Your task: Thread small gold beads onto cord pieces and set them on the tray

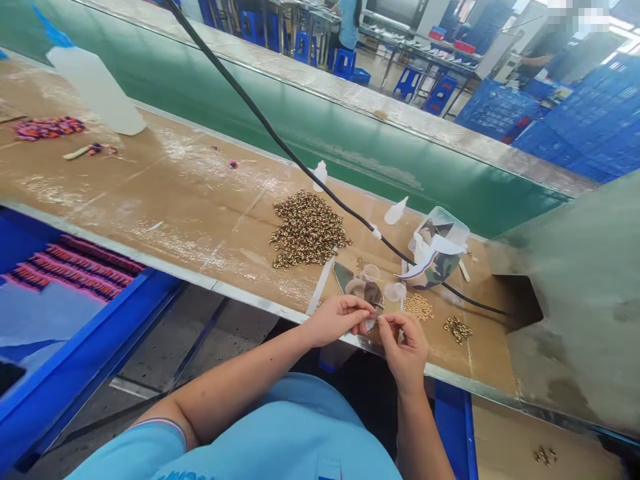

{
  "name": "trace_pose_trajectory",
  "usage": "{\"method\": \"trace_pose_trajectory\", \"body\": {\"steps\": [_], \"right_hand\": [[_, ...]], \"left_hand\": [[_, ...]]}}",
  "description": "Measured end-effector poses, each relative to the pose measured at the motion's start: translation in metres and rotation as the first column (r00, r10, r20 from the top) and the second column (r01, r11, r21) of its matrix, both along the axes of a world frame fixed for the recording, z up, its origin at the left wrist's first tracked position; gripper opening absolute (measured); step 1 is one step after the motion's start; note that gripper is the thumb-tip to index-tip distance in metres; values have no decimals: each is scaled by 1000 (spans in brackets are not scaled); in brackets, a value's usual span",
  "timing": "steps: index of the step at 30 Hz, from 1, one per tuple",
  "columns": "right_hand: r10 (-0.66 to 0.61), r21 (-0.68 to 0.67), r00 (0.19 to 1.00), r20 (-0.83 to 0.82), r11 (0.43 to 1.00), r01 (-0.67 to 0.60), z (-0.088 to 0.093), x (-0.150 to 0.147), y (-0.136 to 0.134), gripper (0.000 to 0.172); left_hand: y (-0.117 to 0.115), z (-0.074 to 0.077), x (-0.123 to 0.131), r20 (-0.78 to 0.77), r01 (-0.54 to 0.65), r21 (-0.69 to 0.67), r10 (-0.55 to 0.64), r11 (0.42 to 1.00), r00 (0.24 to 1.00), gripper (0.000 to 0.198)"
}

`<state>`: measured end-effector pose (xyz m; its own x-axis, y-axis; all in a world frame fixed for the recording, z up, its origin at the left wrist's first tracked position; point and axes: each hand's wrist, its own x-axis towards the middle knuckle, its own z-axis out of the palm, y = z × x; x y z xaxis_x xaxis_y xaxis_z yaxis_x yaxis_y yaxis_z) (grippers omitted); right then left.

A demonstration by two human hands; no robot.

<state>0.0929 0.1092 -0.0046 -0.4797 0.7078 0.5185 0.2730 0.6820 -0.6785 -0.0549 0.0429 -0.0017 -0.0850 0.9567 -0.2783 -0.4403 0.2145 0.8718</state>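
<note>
My left hand [337, 320] and my right hand [404, 347] meet over the near edge of a brown-topped workbench [165, 213]. Their fingertips pinch a small pale item [371, 325], too small to identify. Just behind them lies a grey patterned flat piece [350, 278]. A heap of small brass-coloured metal parts [307, 230] sits left of that piece, and two smaller heaps [419, 307] [457, 329] lie to the right. A clear plastic tub [437, 250] holding camouflage-print material stands beyond my right hand.
Small white squeeze bottles [395, 211] and a black cable [320, 190] cross the bench, with a large white bottle [95, 90] and pink-orange strips [49, 128] at far left. A blue tray [70, 267] sits lower left. A green belt channel [300, 120] runs behind; a grey metal hood [580, 300] stands right.
</note>
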Motion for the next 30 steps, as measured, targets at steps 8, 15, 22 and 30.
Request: {"method": "trace_pose_trajectory", "body": {"steps": [8, 15, 22, 30], "right_hand": [[75, 77, 997, 31, 994, -77, -3, -4, 6, 4], [56, 132, 997, 54, 989, -62, -3, -6, 7, 9], [53, 127, 997, 48, 990, -59, -5, -6, 8, 9], [34, 127, 998, 50, 991, -40, -6, -4, 6, 10]], "left_hand": [[5, 1, 0, 66, -21, -30, 23, 999, 998, 44], [6, 2, 0, 94, -17, -66, 23, 998, 995, 46], [6, 4, 1, 107, -50, -103, 61, 993, 992, 44], [6, 6, 2, 104, -64, -125, 77, 990, 992, 46]]}}
